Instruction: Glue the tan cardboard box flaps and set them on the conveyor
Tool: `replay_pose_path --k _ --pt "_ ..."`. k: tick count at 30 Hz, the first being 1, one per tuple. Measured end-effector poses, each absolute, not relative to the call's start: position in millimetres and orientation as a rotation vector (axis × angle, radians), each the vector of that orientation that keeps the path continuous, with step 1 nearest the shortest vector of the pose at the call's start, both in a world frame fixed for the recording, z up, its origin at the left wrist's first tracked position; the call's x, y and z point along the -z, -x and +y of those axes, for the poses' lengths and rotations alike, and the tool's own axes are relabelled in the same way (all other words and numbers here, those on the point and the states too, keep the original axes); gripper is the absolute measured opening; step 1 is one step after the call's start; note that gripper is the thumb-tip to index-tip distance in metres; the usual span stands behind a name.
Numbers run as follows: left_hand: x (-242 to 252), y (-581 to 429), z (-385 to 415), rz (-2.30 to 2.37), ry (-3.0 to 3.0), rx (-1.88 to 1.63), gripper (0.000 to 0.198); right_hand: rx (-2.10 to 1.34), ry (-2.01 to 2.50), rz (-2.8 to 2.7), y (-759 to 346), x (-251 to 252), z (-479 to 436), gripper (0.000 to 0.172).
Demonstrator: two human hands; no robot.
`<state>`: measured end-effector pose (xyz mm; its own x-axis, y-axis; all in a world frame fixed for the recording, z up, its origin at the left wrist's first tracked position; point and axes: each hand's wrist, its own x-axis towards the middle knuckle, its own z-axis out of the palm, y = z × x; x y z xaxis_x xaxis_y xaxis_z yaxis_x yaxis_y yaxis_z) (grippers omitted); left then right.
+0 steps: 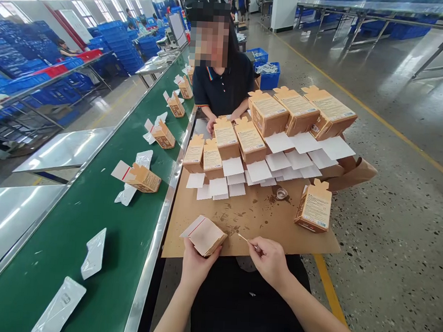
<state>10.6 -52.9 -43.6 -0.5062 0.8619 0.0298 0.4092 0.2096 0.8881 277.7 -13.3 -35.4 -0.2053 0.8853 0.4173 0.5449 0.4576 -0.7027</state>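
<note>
L hand [197, 269] grips box [205, 236], R hand [270, 260] w/ stick [243, 237].

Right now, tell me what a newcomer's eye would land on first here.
Rows of kraft cartons stand over white paper slips on a brown cardboard sheet ahead of the hands. To the left, a green conveyor belt carries opened boxes and clear pouches. Closest, the left hand holds a carton, the right hand a thin stick.

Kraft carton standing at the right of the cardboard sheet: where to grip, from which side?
Probably best to grip the carton body across its side walls, coming from the near side, below the top flaps. It stands apart from other things on the cardboard sheet, so those walls look free; the flaps look too thin to bear it.
</note>
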Motion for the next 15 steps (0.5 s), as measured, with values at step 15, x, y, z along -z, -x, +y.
replay_pose_path --k 15 --pt "17.6 76.7 -39.6 2.319 -0.766 -1.605 0.092 -0.643 1.292 -1.710 -301.3 28.3 -17.8 0.040"
